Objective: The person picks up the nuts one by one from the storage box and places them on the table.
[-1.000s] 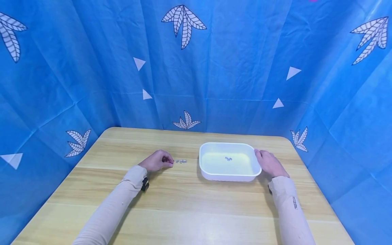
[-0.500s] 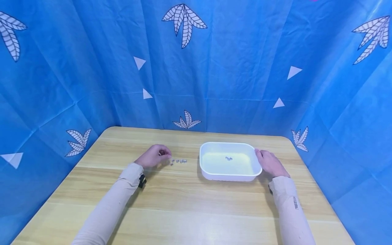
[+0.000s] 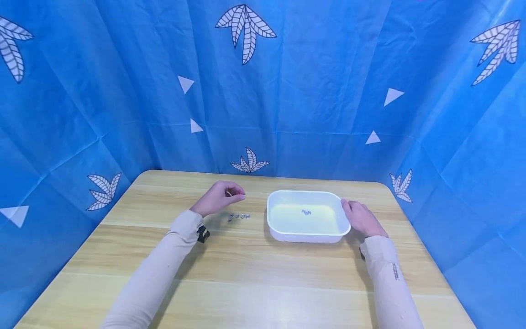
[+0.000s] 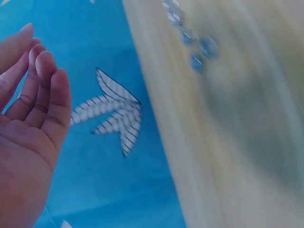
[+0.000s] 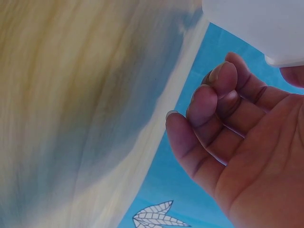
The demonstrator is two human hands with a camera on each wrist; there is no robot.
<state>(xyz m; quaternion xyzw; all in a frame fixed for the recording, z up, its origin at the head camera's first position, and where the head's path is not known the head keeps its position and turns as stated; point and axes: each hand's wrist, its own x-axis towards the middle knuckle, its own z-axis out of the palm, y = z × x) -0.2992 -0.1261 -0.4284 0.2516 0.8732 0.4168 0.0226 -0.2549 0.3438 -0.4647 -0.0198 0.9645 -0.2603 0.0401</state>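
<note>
In the head view my left hand point(image 3: 221, 197) is above the table, left of a white plastic basin point(image 3: 279, 237). Its fingers are loosely bent, thumb and index tips close together, and nothing shows between them. Just below it, several small shiny silvery pieces point(image 3: 242, 216) lie in a short row, one set nearer to me. Blurred, the same pieces point(image 4: 187, 36) appear in the left wrist view. My right hand point(image 3: 362, 218) holds the basin's right end, thumb at the rim; its bent fingers point(image 5: 202, 107) are beside the wall. More small silvery pieces point(image 3: 306, 212) lie inside the basin.
The light wooden table point(image 3: 263, 283) has rounded far corners. Blue curtain cloth point(image 3: 328, 91) with white leaf prints and triangles hangs behind it and along both sides.
My left hand has left the small pieces, drawing back left and then rising to the right, away from the row. A piece at its near-left end now shows. Right hand and basin hold still.
</note>
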